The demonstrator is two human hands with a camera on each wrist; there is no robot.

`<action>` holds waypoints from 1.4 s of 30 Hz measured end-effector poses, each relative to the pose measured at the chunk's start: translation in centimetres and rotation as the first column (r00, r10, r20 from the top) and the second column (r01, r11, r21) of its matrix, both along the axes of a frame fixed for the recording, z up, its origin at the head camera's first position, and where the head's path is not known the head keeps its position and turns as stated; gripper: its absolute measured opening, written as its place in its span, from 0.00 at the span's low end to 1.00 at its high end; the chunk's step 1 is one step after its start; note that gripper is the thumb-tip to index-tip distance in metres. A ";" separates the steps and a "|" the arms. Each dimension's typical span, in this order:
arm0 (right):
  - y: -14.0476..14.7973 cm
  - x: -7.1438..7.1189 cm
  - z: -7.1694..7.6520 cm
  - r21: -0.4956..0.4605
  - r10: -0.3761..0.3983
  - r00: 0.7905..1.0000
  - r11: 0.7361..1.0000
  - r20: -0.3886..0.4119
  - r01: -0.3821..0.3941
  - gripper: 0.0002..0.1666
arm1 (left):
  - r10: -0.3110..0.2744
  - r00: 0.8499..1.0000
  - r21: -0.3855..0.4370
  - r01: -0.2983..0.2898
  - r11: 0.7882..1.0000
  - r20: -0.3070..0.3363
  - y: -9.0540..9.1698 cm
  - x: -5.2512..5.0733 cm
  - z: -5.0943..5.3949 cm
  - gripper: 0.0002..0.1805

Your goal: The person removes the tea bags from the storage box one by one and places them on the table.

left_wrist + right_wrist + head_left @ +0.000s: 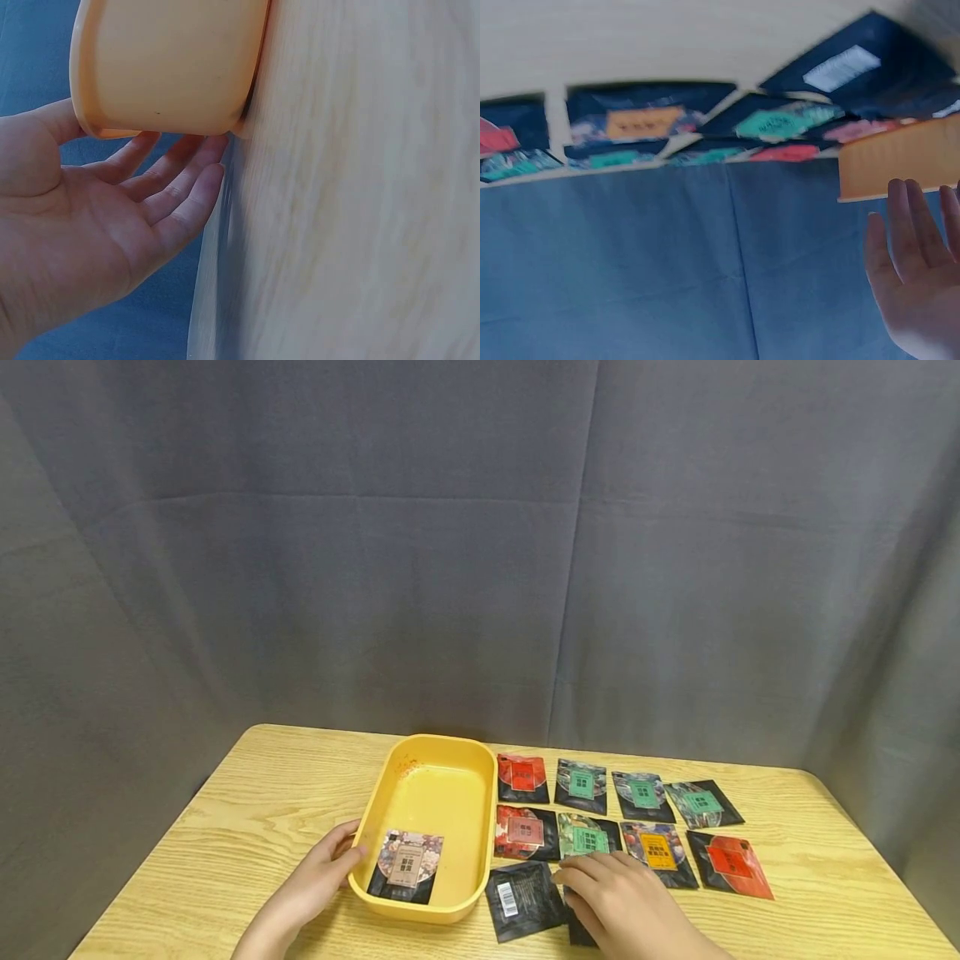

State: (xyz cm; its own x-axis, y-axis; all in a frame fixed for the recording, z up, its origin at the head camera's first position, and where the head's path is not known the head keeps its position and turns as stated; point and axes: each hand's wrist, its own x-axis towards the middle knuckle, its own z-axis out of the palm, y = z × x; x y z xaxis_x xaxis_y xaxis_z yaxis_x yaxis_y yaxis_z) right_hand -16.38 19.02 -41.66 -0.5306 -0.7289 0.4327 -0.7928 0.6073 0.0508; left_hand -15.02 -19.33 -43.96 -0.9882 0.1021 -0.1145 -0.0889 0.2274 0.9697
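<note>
My left hand is at the left side of a yellow plastic tub, its thumb on the rim and its fingers against the outer wall. In the left wrist view the fingers bend loosely beside the tub. Inside the tub lies a black sachet with a pink floral label. My right hand hovers over the near sachets with nothing visible in its grasp; the right wrist view shows its fingers fairly straight. Partly hidden beneath it is a black sachet, next to a face-down sachet with a barcode.
Right of the tub, several sachets lie in rough rows, among them a red-labelled one, a green-labelled one, an orange-labelled one and a red one farthest right. A grey curtain hangs behind the wooden table.
</note>
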 end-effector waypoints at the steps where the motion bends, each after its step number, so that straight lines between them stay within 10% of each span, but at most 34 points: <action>1: -0.3 -0.1 0.3 0.000 -0.003 1.000 1.000 0.004 0.003 0.17 | 0.004 1.000 -0.005 -0.004 1.000 0.002 0.0 0.0 0.0 0.30; 26: -9.0 -1.1 2.0 -0.051 0.127 0.990 0.990 -0.057 -0.129 0.12 | 0.039 0.999 -0.012 -0.039 0.999 0.023 0.1 -0.1 0.0 0.29; 42: -13.4 -2.2 1.1 0.004 0.081 0.992 0.997 0.098 -0.082 0.10 | 0.061 0.998 0.005 -0.061 0.998 0.019 0.3 -0.1 -0.1 0.29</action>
State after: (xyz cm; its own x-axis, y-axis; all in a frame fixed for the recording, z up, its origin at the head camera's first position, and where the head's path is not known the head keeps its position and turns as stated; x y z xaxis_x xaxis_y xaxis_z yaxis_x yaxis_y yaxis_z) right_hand -18.56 5.62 -40.52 -0.5086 -0.7748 0.3754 -0.8412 0.5401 -0.0251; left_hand -15.17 -19.00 -44.09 -0.9902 0.0424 -0.1329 -0.1209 0.2152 0.9691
